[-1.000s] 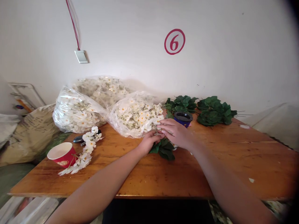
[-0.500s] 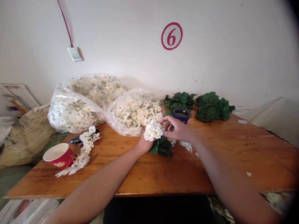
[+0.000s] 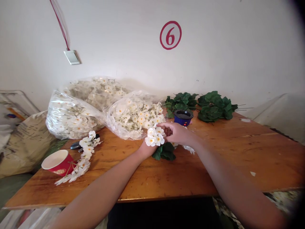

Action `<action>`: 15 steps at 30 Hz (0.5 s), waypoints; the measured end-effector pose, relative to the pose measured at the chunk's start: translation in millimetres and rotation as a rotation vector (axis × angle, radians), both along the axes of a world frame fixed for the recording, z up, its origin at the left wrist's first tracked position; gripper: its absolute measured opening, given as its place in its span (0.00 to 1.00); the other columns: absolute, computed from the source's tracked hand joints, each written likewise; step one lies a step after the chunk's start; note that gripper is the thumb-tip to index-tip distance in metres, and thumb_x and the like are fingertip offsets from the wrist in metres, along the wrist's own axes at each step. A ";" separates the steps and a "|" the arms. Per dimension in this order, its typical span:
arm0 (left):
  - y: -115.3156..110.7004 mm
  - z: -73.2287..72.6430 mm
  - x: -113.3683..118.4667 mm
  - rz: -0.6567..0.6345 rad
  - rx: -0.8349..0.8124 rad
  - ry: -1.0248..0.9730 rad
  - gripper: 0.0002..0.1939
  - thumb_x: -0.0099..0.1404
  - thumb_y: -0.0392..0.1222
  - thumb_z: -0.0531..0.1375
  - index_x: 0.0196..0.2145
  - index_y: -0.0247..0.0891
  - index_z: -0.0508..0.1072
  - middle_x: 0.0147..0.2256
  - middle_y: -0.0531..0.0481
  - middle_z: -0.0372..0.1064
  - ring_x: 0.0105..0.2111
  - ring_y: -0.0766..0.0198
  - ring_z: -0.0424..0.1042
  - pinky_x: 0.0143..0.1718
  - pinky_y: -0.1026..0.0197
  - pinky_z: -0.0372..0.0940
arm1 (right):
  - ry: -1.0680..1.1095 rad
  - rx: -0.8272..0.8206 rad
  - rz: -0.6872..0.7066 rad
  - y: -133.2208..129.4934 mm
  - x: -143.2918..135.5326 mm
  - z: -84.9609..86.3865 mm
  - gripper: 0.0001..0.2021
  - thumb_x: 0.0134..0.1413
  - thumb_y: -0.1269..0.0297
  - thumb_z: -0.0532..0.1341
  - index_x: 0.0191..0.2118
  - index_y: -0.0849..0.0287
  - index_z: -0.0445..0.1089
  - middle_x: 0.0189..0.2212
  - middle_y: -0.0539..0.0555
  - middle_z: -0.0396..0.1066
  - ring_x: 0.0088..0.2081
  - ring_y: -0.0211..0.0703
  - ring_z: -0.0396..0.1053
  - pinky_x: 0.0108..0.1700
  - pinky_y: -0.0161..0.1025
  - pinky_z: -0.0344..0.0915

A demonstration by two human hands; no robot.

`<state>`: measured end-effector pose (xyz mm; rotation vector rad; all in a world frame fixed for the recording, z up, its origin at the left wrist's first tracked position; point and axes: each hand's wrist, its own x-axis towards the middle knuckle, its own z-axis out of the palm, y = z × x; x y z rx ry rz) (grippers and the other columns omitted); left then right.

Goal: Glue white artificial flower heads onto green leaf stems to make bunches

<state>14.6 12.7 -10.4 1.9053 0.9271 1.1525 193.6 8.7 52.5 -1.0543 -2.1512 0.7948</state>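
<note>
My left hand [image 3: 147, 149] is closed around a spray of white artificial flowers [image 3: 154, 137] with yellow centres, its fingers mostly hidden behind the blooms. Green leaves [image 3: 165, 152] stick out just below that hand. From the right, my right hand [image 3: 175, 132] pinches at the edge of the same blooms, fingers curled and thumb below. Exactly what its fingertips grip is hidden. Behind this hand stands a small blue pot [image 3: 183, 117] with a black rim. Loose white petals [image 3: 189, 149] show under my right wrist.
Clear plastic bags of white flowers [image 3: 71, 122] fill the back left of the wooden table [image 3: 190, 181]. Bunches of green leaves [image 3: 215, 106] lie at the back right. On the left are a red paper cup [image 3: 58, 163], a loose flower spray [image 3: 83, 163] and a dark object [image 3: 75, 145].
My right hand's fingers have closed in on the blooms from a looser, more spread pose. My left hand stays nearly in place. The whole view has shifted slightly.
</note>
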 end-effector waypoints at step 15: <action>-7.6 8.7 1.6 0.107 -0.200 0.040 0.06 0.62 0.38 0.52 0.30 0.39 0.67 0.29 0.48 0.71 0.32 0.60 0.68 0.38 0.56 0.68 | 0.200 0.080 0.025 -7.1 -5.8 4.2 0.27 0.43 0.74 0.59 0.53 0.58 0.67 0.33 0.50 0.68 0.32 0.37 0.66 0.34 0.35 0.64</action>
